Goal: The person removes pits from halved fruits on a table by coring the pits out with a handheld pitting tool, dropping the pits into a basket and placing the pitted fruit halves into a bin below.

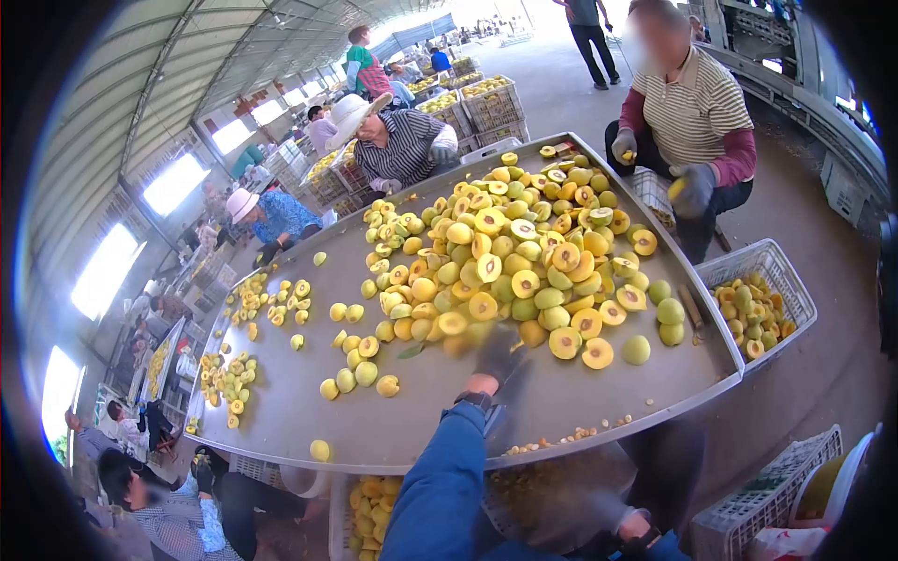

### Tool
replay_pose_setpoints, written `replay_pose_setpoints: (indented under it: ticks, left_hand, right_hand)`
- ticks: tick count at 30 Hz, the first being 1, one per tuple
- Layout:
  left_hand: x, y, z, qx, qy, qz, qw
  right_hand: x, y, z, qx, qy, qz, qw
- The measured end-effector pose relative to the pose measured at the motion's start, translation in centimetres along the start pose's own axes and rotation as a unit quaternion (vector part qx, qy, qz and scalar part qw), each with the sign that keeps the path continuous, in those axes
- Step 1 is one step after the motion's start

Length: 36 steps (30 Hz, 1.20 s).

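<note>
A heap of yellow-green stone fruit (496, 243), many cut in half with brown pits or pit hollows showing, covers much of the metal table (430, 425). My left hand (500, 357), in a dark glove with a watch at the wrist, is at the near edge of this heap. Motion smears its fingers, so any hold on a fruit is unclear. Lower down, beyond the table's near rim, my right hand (606, 500) is a blur above a container (552, 491) holding dark small pieces. What it holds, if anything, cannot be made out.
Small pits (566, 435) lie along the near rim. A crate of fruit (762, 309) stands right of the table, another crate (360, 514) below it. A gloved co-worker (692, 122) sits at the right; others sit along the far and left sides. An empty-looking crate (767, 496) is lower right.
</note>
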State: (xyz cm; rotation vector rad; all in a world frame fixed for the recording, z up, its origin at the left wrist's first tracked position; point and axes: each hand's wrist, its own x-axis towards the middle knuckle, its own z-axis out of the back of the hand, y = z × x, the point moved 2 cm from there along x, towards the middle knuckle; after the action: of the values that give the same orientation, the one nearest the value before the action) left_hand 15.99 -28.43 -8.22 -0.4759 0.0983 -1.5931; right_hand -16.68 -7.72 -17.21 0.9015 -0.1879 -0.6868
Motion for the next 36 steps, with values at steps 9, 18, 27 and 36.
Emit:
replay_pose_setpoints:
  ticks: [9,18,27,36]
  left_hand:
    - [-3.4,-0.3,-1.8,-0.152,0.056,0.08,0.984]
    - [-11.0,-10.7,4.0,-0.269,0.033,0.014,0.962]
    - [-23.1,-17.7,4.9,-0.313,-0.007,0.029,0.949]
    - [-25.4,-15.8,6.2,-0.319,-0.217,0.187,0.904]
  right_hand:
    - [-2.0,2.3,3.0,-0.033,-0.003,-0.011,0.999]
    - [-1.1,7.3,10.7,0.311,-0.203,-0.133,0.919]
    - [1.8,11.2,8.5,0.392,-0.173,-0.044,0.902]
    - [4.2,15.4,6.8,0.306,-0.194,0.005,0.932]
